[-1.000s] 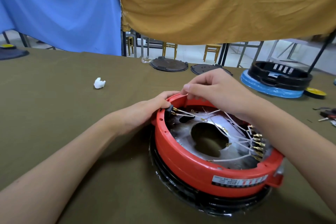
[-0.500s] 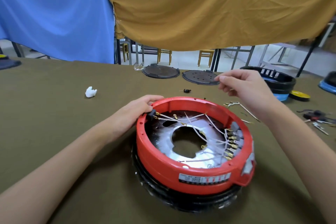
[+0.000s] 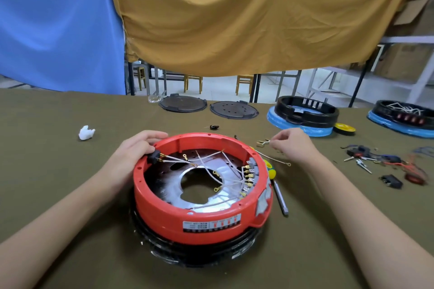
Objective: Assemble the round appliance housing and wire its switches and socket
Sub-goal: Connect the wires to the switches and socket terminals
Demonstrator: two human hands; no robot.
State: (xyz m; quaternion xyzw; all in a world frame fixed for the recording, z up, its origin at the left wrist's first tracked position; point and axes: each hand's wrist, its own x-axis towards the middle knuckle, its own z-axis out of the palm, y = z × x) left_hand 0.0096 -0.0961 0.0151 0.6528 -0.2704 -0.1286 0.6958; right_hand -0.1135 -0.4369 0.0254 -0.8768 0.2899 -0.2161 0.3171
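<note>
Olive cloth (image 3: 58,183): red housing (image 3: 178,216) btwn hands, left hand (image 3: 131,155) gripping rim.

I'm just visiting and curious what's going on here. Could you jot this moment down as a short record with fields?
Main item: red round housing on a black base, white wires inside
Left hand: grips the housing's far-left rim beside a black switch
Right hand: over the table, pinching a loose white wire
Beside housing: screwdriver lying on the green cloth
Nearby: white crumpled scrap
</note>
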